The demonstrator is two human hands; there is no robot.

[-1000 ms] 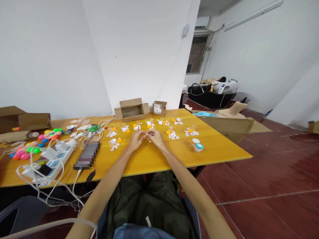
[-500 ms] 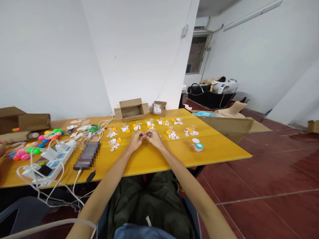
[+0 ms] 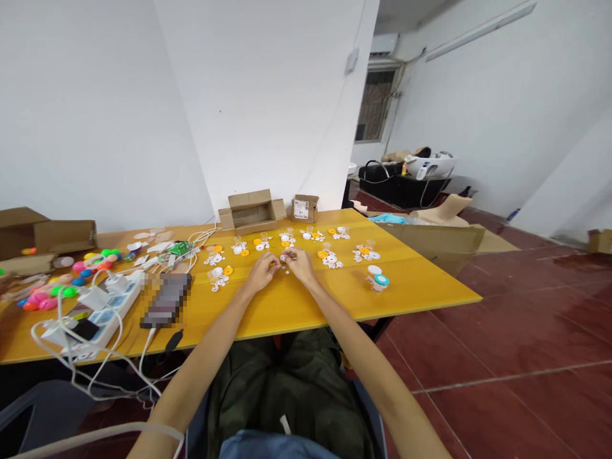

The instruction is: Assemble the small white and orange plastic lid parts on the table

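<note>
My right hand (image 3: 299, 266) pinches a small white round piece (image 3: 284, 258) over the middle of the table. Just to its left, my left hand (image 3: 264, 271) has its fingertips drawn together; anything between them is too small to make out. A tiny white bit (image 3: 287, 272) lies on the wood between the hands. Small groups of white perforated discs, orange rings and clear cups surround the hands, among them one group with an orange ring (image 3: 228, 271) at the left and another with white discs (image 3: 331, 260) at the right.
Two lidded clear jars stand at the right, one with a teal lid (image 3: 381, 280). An open carton (image 3: 252, 212) and a small box (image 3: 305, 208) sit at the back. Leftward are a phone (image 3: 167, 299), a power strip (image 3: 112, 306), cables and colourful balls (image 3: 48, 301).
My hands have moved apart from touching fingertips. A white round piece now shows in my right fingers, and tiny white bits show on the table between the hands.
</note>
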